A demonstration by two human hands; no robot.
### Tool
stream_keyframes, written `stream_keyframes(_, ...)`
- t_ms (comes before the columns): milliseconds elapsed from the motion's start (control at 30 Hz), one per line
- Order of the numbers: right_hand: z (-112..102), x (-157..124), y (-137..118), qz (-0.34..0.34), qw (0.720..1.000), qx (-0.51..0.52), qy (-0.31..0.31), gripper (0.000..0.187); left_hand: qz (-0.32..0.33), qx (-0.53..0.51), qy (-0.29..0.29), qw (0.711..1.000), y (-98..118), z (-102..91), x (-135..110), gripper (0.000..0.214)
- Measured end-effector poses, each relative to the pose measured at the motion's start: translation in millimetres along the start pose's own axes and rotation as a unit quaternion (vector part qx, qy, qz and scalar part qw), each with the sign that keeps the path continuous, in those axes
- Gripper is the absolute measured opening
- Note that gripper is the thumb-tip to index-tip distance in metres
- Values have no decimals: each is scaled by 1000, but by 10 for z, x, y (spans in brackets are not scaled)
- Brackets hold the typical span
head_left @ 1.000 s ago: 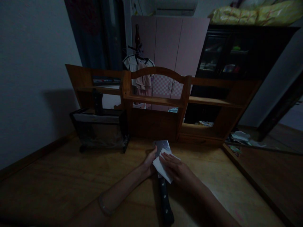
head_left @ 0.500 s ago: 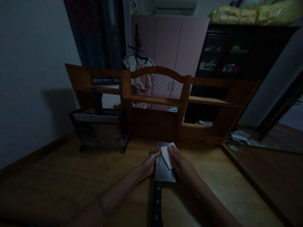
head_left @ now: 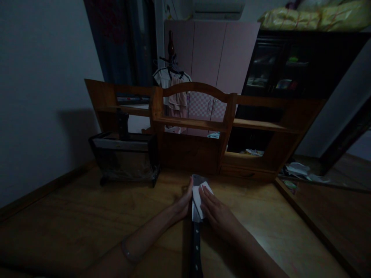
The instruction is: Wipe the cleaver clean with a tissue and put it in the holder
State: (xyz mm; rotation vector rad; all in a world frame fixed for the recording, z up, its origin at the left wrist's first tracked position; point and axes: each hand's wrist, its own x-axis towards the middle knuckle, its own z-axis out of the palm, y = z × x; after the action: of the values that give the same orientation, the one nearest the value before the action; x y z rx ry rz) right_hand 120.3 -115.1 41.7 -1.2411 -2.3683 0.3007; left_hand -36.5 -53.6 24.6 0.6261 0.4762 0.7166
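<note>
A cleaver lies on the wooden desk (head_left: 87,227), its black handle (head_left: 196,251) pointing toward me and its steel blade (head_left: 197,180) pointing at the shelf. My left hand (head_left: 183,202) rests against the blade's left edge with fingers stretched out along it. My right hand (head_left: 215,210) presses a folded white tissue (head_left: 198,195) flat onto the blade, fingers extended. The tissue covers most of the blade.
A wooden desk shelf (head_left: 191,123) stands right behind the cleaver. A dark knife rack (head_left: 124,154) sits at the back left. Crumpled papers (head_left: 298,170) lie at the desk's right edge. The room is dim, with a pink wardrobe (head_left: 214,50) behind.
The tissue under my right hand slid up toward the blade's tip, then back a little. The cleaver's handle swung slightly to point more straight at me. My left hand stayed at the blade's edge.
</note>
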Motion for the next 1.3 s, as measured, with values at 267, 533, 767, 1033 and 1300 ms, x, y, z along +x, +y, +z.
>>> stream_keyframes(267,-138,35,-207,-49,996,59,-53,50,-6,-52,-6,999,37,-43,-11,78)
stream_keyframes(533,-275,33,-220,-51,994,81,-58,44,-1,-48,18,999,56,-121,42,77)
stream_keyframes(767,-308,-14,-137,19,999,20,-16,45,21,-46,23,998,86,4,-24,65)
stream_keyframes(1033,-190,44,45,24,999,-30,-2,50,29,-67,20,997,81,12,-2,61)
stream_keyframes(1300,-16,72,213,27,999,-36,1,55,36,-78,-10,996,76,-37,19,54)
